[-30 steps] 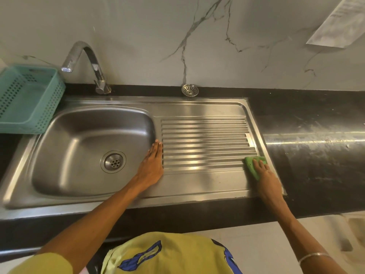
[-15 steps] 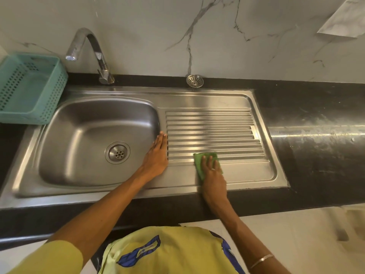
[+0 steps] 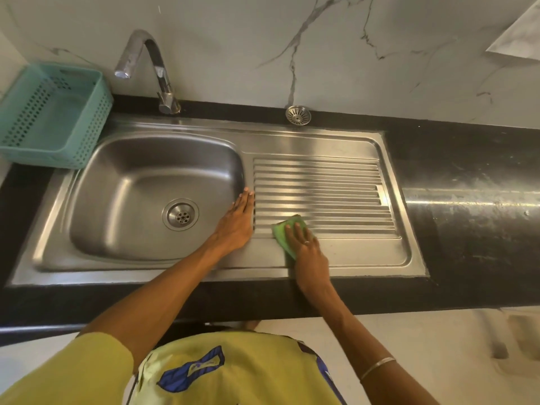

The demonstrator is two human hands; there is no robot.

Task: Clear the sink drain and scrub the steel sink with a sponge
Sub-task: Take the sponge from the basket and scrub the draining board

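The steel sink has a bowl on the left with a round drain and a ribbed drainboard on the right. A green sponge lies at the drainboard's near left corner. My right hand presses flat on the sponge with straight fingers. My left hand rests flat on the strip between bowl and drainboard, fingers straight. A loose steel strainer sits on the black counter behind the sink.
A curved tap stands behind the bowl. A teal perforated basket sits at the left on the counter. Black countertop stretches to the right. A marble wall rises behind, with a paper sheet at the top right.
My right hand has slid the sponge leftward along the drainboard's near edge, from its right end to beside my left hand. The left hand has stayed put.
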